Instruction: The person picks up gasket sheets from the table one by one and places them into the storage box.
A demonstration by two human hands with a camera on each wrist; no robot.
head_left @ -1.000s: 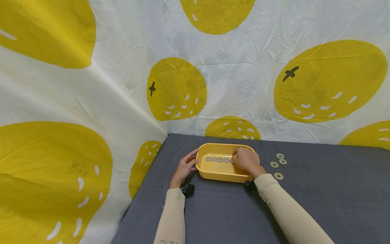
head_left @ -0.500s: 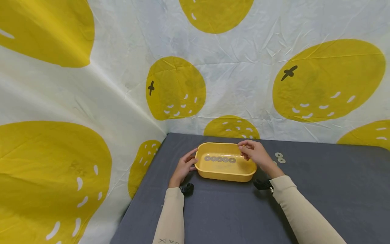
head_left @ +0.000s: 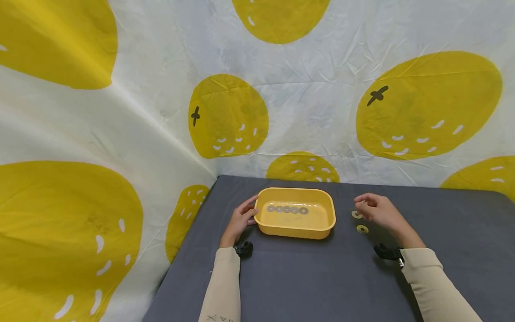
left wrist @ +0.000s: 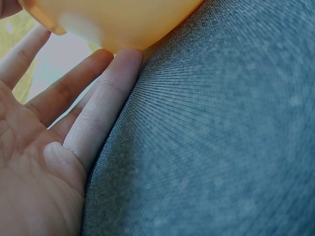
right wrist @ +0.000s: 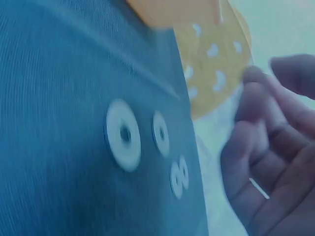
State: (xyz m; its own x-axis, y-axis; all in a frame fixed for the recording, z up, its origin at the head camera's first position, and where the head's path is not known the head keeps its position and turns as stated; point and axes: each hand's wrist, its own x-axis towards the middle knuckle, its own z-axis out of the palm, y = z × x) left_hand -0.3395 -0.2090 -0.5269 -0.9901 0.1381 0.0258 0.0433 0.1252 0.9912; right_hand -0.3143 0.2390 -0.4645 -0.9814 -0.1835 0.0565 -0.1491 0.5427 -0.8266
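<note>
The tray [head_left: 295, 232] lies flat on the table [head_left: 297, 281], probably steadied by the left hand [head_left: 239, 220], its extended fingers touching one end. The right hand [head_left: 382, 215], loosely curled, visibly grasping nothing, hovers beside loose washers [right wrist: 123, 154]; five rowed washers [head_left: 284, 209] lie inside.

Tray [head_left: 295, 232] on table [head_left: 289, 277] | in tray: 5 washers [head_left: 284, 209] in a row, left to middle | touching tray's left end: left hand [head_left: 239, 220] | right of tray: right hand [head_left: 383, 213], 4 more washers [right wrist: 115, 135] | behind tray: hanging cloth [head_left: 310, 116]
</note>
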